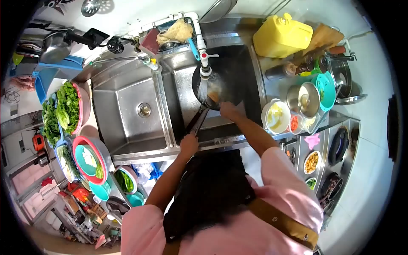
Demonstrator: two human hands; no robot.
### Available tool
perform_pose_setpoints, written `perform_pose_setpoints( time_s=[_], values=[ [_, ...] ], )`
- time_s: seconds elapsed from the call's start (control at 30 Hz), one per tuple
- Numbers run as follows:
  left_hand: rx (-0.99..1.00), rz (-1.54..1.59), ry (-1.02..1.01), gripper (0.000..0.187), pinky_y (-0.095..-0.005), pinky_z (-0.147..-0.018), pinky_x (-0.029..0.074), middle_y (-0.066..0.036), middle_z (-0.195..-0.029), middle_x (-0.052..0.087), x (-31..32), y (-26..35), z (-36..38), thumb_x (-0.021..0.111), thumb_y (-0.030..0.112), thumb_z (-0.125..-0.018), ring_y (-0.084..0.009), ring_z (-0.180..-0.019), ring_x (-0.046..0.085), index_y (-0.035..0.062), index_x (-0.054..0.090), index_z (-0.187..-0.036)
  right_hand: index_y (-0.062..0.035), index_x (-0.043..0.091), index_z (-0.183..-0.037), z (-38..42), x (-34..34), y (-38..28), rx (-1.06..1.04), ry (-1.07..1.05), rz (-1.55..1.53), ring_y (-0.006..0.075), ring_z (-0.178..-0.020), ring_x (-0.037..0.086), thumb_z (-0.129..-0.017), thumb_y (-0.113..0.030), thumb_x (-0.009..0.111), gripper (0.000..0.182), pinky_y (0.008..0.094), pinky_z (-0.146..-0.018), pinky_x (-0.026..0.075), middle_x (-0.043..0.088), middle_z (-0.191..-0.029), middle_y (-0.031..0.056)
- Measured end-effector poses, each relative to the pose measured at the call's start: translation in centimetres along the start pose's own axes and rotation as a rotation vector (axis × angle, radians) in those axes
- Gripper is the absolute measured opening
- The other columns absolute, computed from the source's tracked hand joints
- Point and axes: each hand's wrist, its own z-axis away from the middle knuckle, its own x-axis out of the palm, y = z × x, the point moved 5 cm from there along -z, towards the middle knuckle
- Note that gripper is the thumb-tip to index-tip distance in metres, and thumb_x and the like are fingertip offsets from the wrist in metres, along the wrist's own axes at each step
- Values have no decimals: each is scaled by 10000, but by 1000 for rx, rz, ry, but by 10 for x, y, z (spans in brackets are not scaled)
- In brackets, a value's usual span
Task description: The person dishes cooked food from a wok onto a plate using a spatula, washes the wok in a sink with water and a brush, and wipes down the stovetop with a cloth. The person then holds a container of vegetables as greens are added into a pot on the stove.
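Observation:
My left hand (pixel 189 144) is closed around the long handle (pixel 195 121) of a dark wok (pixel 199 83), which is tilted in the right-hand sink basin. Water (pixel 202 90) streams into the wok from a white tap (pixel 205 63) with a red-centred handle. At the wok's near right rim is my right hand (pixel 230 111), its fingers curled. Just beyond them, inside the wok, shows a tan, brush-like piece (pixel 213 97). Whether the fingers grip it is hard to make out. Faint steam or spray blurs the wok's right side.
The left basin (pixel 127 127) has a drain. Beside it stand pink basins of leafy greens (pixel 68 104). To the right are a yellow jug (pixel 282 36), a white bowl (pixel 276 115), metal bowls (pixel 309 100) and a teal basin (pixel 326 91). A stove burner (pixel 338 145) lies farther right.

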Motion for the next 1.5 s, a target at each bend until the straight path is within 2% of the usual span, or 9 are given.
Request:
perform_pose_setpoints(
  time_s=[0.3, 0.5, 0.73, 0.97, 1.07, 1.13, 1.27, 1.4, 1.5],
  values=[
    [-51, -204, 45, 321, -529, -798, 555, -246, -1180, 596, 10, 12, 8, 546, 115, -916, -452, -910, 673, 37, 496, -1224, 18, 728, -960, 25, -12, -26, 26, 21, 104, 444, -946, 688, -847, -147, 574, 252, 558, -849, 540, 691, -1003, 295],
    [133, -98, 145, 194, -484, -605, 531, -155, -759, 635, 21, -27, 4, 555, 189, -945, -363, -731, 687, 50, 627, -1059, 12, 721, -961, 34, 0, 2, -39, 257, 151, 407, -907, 694, -865, -250, 593, 307, 538, -770, 556, 708, -947, 236],
    [-378, 1101, -542, 431, -261, -378, 292, -56, -708, 602, 3, -60, 36, 517, 420, -1019, -109, -474, 473, 19, 630, -908, -54, 673, -1073, 5, -9, 69, 107, 415, -346, 377, -813, 708, -970, -368, 519, 364, 536, -746, 541, 691, -919, 273],
    [-291, 943, -290, 475, -281, -312, 266, 5, -526, 431, 8, -62, 43, 479, 439, -1024, -108, -344, 364, 26, 592, -817, -55, 672, -1133, 16, 52, 79, -134, 314, 492, 401, -881, 714, -962, -312, 551, 331, 583, -773, 523, 719, -947, 233],
    [-264, 983, -173, 502, -275, -305, 274, 3, -513, 422, 9, -71, 40, 468, 447, -1032, -110, -331, 363, 28, 575, -777, 57, 575, -1233, 60, -33, 53, 268, 110, 185, 390, -1020, 661, -965, -203, 534, 376, 516, -877, 543, 670, -1148, 235],
    [-238, 1010, -172, 498, -277, -306, 276, 4, -514, 421, 5, -70, 43, 464, 438, -1035, -109, -331, 361, 32, 568, -767, 39, 609, -1205, 64, -4, 34, 93, 287, 482, 381, -1044, 656, -972, -185, 524, 334, 502, -880, 545, 679, -1139, 228],
    [-265, 1046, -78, 493, -278, -305, 279, 2, -499, 414, -11, -69, 54, 452, 421, -1043, -110, -328, 362, 46, 545, -738, 3, 682, -1117, -18, 56, -9, -108, 239, 90, 304, -1062, 669, -953, -164, 558, 265, 469, -850, 565, 678, -1146, 225],
    [-273, 1077, -52, 486, -282, -304, 275, 0, -483, 407, -18, -71, 68, 439, 406, -1053, -109, -323, 358, 46, 523, -738, 14, 598, -1292, -37, -48, 10, 187, -75, 316, 331, -1057, 658, -928, -245, 613, 447, 473, -857, 561, 647, -1202, 245],
    [-290, 1120, -37, 474, -276, -334, 273, 7, -511, 427, -21, -69, 70, 453, 410, -1052, -98, -361, 370, 56, 534, -748, 13, 590, -1293, 17, 4, 45, 212, 361, 428, 338, -1027, 667, -917, -239, 622, 453, 456, -814, 580, 657, -1169, 256]
  ],
)
